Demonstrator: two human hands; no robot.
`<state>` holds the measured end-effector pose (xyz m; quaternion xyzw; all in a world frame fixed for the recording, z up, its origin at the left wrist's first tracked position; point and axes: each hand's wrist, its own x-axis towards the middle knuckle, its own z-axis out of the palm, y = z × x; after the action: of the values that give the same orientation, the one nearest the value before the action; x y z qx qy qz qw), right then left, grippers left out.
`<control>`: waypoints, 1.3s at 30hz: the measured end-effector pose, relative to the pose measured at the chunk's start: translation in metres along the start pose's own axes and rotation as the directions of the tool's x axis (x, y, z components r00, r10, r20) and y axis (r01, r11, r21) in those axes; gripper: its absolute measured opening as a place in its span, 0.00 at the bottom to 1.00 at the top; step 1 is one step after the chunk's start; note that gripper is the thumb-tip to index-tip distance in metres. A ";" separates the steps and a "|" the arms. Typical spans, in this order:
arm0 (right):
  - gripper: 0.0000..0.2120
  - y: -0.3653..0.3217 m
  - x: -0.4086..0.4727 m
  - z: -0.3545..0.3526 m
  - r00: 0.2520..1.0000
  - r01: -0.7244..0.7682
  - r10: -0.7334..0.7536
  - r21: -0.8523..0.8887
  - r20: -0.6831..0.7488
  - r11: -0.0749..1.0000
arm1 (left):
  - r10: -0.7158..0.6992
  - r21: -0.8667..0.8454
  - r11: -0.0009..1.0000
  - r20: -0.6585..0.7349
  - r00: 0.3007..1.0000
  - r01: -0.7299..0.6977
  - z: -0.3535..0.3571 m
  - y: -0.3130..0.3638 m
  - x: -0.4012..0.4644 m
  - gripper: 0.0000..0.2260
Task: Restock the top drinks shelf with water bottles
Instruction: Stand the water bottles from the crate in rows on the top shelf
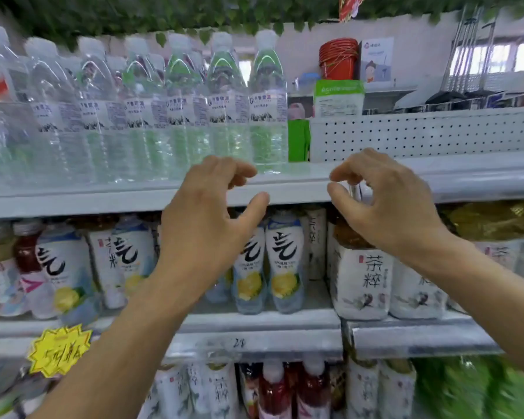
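A row of several clear water bottles (268, 104) with white caps and white labels stands on the white top shelf (375, 179), filling its left part up to the middle. My left hand (212, 204) is raised in front of the shelf's front edge, just below the rightmost bottle, fingers loosely curled and holding nothing. My right hand (384, 201) hovers at the same height to the right, also loosely curled and empty. Neither hand touches a bottle. The shelf surface to the right of the last bottle is bare.
Behind the bare shelf part stands a white perforated panel (421, 134). A green and white box (338, 98) and stacked red buckets (338, 58) sit behind it. The shelves below hold tea and flavoured drink bottles (285, 261). A yellow price tag (59, 349) hangs low left.
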<state>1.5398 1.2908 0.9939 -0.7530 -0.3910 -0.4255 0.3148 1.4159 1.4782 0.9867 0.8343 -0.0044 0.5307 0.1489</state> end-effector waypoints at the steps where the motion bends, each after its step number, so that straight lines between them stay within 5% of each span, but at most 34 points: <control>1: 0.05 0.003 -0.018 -0.009 1.000 0.012 -0.011 -0.010 0.020 1.000 | -0.034 -0.036 0.999 0.036 0.999 0.036 0.005 0.013 -0.017 0.10; 5: 0.04 0.025 -0.093 -0.039 0.980 0.003 -0.013 0.050 0.201 0.999 | -0.210 -0.136 0.961 0.210 0.955 0.241 0.034 0.059 -0.085 0.08; 9: 0.06 0.063 -0.175 -0.051 0.877 -0.105 0.068 0.051 0.475 0.993 | -0.395 -0.182 0.850 0.399 0.827 0.494 0.074 0.096 -0.170 0.06; 13: 0.03 0.101 -0.261 -0.051 0.647 -0.284 0.228 -0.047 0.728 0.958 | -0.552 -0.119 0.673 0.577 0.602 0.730 0.111 0.122 -0.262 0.07; 21: 0.10 0.171 -0.458 -0.028 0.174 -0.670 0.377 -0.171 0.910 0.722 | -0.649 0.110 0.235 0.758 0.072 0.966 0.190 0.127 -0.438 0.10; 25: 0.14 0.194 -0.567 -0.013 -0.124 -0.664 0.484 -0.435 0.866 0.608 | -0.642 0.327 0.103 0.744 -0.188 0.939 0.233 0.116 -0.532 0.06; 27: 0.05 0.200 -0.611 -0.004 -0.274 -0.590 0.497 -0.552 0.823 0.590 | -0.656 0.428 0.055 0.697 -0.291 0.902 0.253 0.108 -0.576 0.05; 29: 0.15 0.207 -0.653 0.010 -0.374 -0.535 0.533 -0.646 0.759 0.544 | -0.669 0.533 0.020 0.636 -0.385 0.846 0.272 0.098 -0.614 0.12; 32: 0.20 0.212 -0.699 0.035 -0.417 -0.512 0.584 -0.710 0.697 0.483 | -0.689 0.661 0.057 0.569 -0.449 0.749 0.293 0.084 -0.661 0.24; 36: 0.25 0.208 -0.740 0.068 -0.382 -0.455 0.685 -0.771 0.621 0.445 | -0.755 0.706 0.138 0.529 -0.387 0.695 0.314 0.063 -0.707 0.33; 39: 0.44 0.197 -0.757 0.084 -0.307 -0.201 0.711 -0.773 0.632 0.601 | -0.775 0.734 0.153 0.504 -0.380 0.661 0.329 0.049 -0.730 0.35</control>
<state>1.4905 1.0179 0.2577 -0.9352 -0.0540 0.3447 -0.0610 1.3798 1.2384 0.2216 0.7488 0.4903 -0.2357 0.3785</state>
